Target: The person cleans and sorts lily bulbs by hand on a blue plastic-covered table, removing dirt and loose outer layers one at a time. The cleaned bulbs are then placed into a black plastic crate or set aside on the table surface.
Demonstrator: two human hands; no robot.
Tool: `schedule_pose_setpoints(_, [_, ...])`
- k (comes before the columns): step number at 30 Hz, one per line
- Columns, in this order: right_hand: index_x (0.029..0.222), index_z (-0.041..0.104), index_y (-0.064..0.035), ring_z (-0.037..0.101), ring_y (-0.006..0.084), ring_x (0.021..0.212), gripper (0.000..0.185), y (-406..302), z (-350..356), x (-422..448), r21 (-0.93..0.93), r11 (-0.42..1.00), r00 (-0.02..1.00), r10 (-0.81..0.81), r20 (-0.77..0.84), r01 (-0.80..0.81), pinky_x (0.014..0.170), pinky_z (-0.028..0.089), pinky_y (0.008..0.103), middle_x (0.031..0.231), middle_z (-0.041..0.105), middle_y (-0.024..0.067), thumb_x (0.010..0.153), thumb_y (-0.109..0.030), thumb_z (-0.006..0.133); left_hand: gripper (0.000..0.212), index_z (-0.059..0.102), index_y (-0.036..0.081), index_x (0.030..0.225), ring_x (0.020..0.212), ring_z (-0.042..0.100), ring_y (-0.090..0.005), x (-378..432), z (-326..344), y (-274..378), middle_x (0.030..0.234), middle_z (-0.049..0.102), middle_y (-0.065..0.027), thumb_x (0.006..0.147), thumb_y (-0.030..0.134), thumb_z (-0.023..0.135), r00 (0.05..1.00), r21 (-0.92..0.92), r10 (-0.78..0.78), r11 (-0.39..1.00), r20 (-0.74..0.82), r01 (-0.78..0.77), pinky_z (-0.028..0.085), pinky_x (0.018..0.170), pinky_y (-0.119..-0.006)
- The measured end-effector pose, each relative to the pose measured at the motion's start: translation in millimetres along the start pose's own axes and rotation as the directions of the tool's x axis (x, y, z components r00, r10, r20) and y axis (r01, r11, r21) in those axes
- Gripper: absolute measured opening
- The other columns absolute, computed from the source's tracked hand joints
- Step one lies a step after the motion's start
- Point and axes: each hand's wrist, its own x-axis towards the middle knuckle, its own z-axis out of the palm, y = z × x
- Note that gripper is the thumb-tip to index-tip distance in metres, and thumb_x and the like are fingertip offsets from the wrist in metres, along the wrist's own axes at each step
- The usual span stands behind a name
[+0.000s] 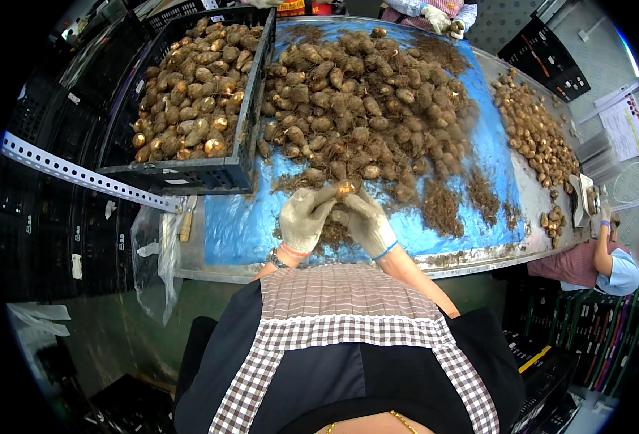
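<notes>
My left hand (301, 218), in a knitted work glove with an orange cuff, and my right hand (365, 221), in a like glove with a blue cuff, meet in front of my apron. Between their fingertips they hold one taro corm (345, 187) with a pale orange patch facing up. Just beyond lies a large heap of hairy brown taro corms (363, 103) on blue plastic sheeting (243, 233). Loose root fibres (334, 234) lie below my hands. To the left, a black plastic crate (189, 176) holds many corms with few fibres.
A knife with a wooden handle (186, 225) and a clear plastic bag (157, 260) are at the table's left edge. More corms (536, 130) lie at the right by a scale (584, 200), near a co-worker (596, 266). Another gloved co-worker (436, 16) is across the table. Stacked black crates (54, 217) stand left.
</notes>
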Motion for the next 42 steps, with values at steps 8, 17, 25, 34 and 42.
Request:
schedule_pose_setpoints(8, [0.133,0.051,-0.0004,0.062,0.0225,0.111,0.050,2.0,-2.9,-5.7,-0.180,0.983,0.999,0.044,-0.012,-0.046,0.092,0.054,0.0400,0.124,0.062,0.0125,0.093,-0.023,0.071,0.041,0.066,0.004,0.113,0.083,0.071,-0.0300,-12.6,9.7,-14.8,0.092,0.073,-0.0129,0.091,0.037,0.074,0.890,0.132,-0.325,0.945,0.321,0.298,0.056,0.073,-0.039])
schedule_pose_setpoints(17, [0.135,0.052,-0.0017,0.059,0.0169,0.115,0.049,7.8,13.3,-17.1,-0.513,0.858,0.999,-0.034,0.014,0.036,0.097,0.052,0.0332,0.130,0.057,0.0102,0.090,0.000,0.071,0.051,0.066,-0.002,0.122,0.103,0.068,-0.0359,-28.0,14.6,-72.9,0.112,0.071,-0.0235,0.104,0.043,0.048,0.823,-0.123,-0.388,0.873,0.414,0.473,0.051,0.091,-0.044])
schedule_pose_setpoints(25, [0.136,0.052,0.0001,0.061,0.0174,0.112,0.045,5.0,10.9,-12.0,-0.425,0.905,1.000,0.013,-0.010,-0.016,0.097,0.052,0.0319,0.125,0.061,0.0103,0.094,-0.002,0.066,0.071,0.069,0.006,0.098,0.040,0.038,-0.0153,-19.5,8.3,-37.9,0.055,0.048,-0.0024,0.104,0.066,0.033,0.386,-0.332,-0.487,0.197,0.783,0.923,0.032,0.039,-0.031])
schedule_pose_setpoints(34, [0.112,0.064,-0.0019,0.065,0.0208,0.104,0.023,-34.2,-0.1,12.7,-0.514,0.845,0.969,0.019,-0.247,-0.147,0.096,0.056,0.0334,0.112,0.067,0.0127,0.092,-0.012,0.069,0.058,0.043,0.018,0.068,0.035,0.029,-0.0106,-23.4,24.9,-42.3,0.050,0.035,0.0065,0.107,0.060,0.033,0.284,-0.401,-0.347,-0.333,0.894,0.854,0.023,0.032,-0.029])
schedule_pose_setpoints(42, [0.101,0.066,-0.0020,0.067,0.0308,0.110,0.035,-227.6,-124.1,27.7,0.102,0.751,0.728,-0.583,-0.360,0.652,0.103,0.053,0.0418,0.108,0.070,0.0179,0.095,-0.036,0.070,0.028,0.068,0.001,0.117,0.057,0.061,-0.0132,-41.6,-1.0,-79.7,0.074,0.067,-0.0047,0.106,0.023,0.056,0.414,-0.593,-0.715,-0.002,0.564,0.805,0.048,0.051,-0.026])
